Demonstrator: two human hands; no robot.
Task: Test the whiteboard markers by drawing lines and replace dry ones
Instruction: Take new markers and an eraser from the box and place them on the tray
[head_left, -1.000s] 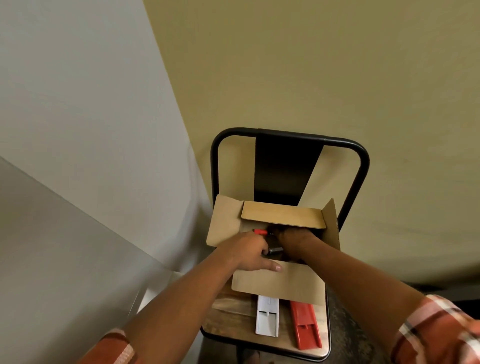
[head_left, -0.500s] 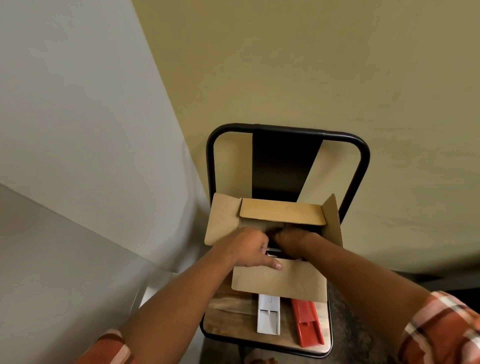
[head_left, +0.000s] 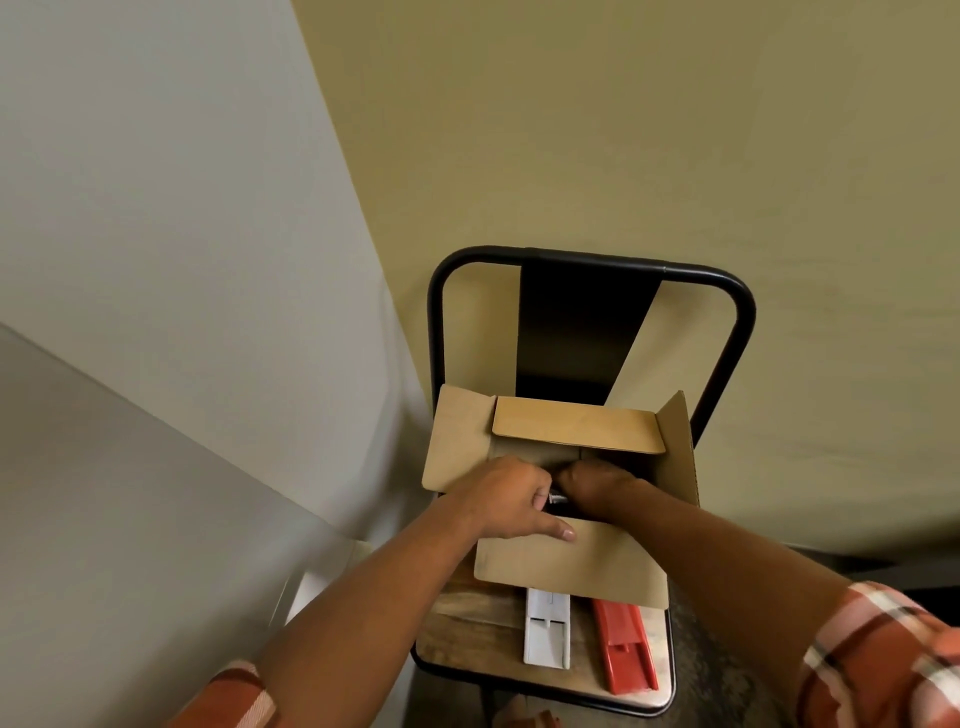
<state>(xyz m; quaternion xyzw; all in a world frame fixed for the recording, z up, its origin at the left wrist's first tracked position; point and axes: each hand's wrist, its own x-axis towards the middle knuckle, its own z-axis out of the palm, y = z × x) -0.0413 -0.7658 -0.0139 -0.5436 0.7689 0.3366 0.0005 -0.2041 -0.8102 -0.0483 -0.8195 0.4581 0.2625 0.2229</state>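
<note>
An open cardboard box (head_left: 571, 566) stands on a chair seat, flaps spread. Both my hands reach into it. My left hand (head_left: 506, 496) has its fingers curled down inside the box and its thumb lying along the near flap. A short grey and dark piece of a marker (head_left: 558, 498) shows at its fingers, between the two hands. My right hand (head_left: 597, 480) dips into the box right beside it, knuckles up, fingertips hidden. The rest of the box's contents are hidden by my hands.
The box sits on a wooden seat (head_left: 467, 634) of a black metal-framed chair (head_left: 587, 257) against a beige wall. A white plastic holder (head_left: 546, 631) and a red one (head_left: 623, 649) lie on the seat in front of the box. A whiteboard (head_left: 104, 493) edges the left.
The red marker cap that showed above my left hand a second ago is no longer visible. Both hands have stayed in the box, closer together; the view shifted slightly.
</note>
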